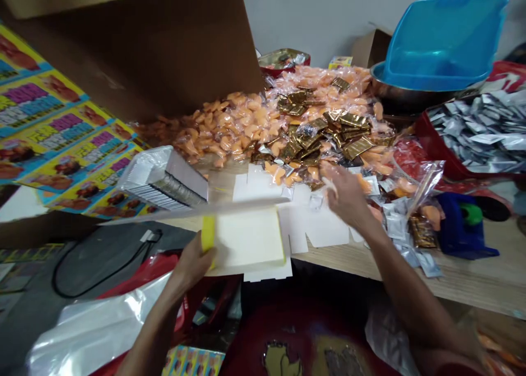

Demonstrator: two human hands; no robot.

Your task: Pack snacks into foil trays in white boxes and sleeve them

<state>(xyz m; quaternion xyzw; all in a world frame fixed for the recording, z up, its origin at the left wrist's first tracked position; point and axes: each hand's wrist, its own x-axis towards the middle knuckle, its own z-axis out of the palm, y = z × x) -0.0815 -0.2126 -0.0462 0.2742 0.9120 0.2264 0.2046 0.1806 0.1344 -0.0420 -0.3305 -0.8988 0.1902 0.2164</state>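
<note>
My left hand [194,266] is closed on the near left side of an open box [246,236], white inside with a yellow side flap. The box tilts over the table's front edge, and its raised lid stretches to the left. Over the white flattened cardboard [324,222], my right hand [345,195] is at the near edge of a heap, its fingers drawn together. A pale bit shows at the fingertips, too blurred to name. The heap before it mixes bagged orange pieces [246,118] with gold sachets [304,140]. Small silver packets [396,222] lie right of this hand.
At left stand a stack of clear plastic trays [164,178] and printed yellow-blue box sheets [61,129]. A large brown carton [164,47] rises behind. To the right are a blue tape dispenser [456,228], a red tub of silver sachets [444,151] and a blue basin [447,41].
</note>
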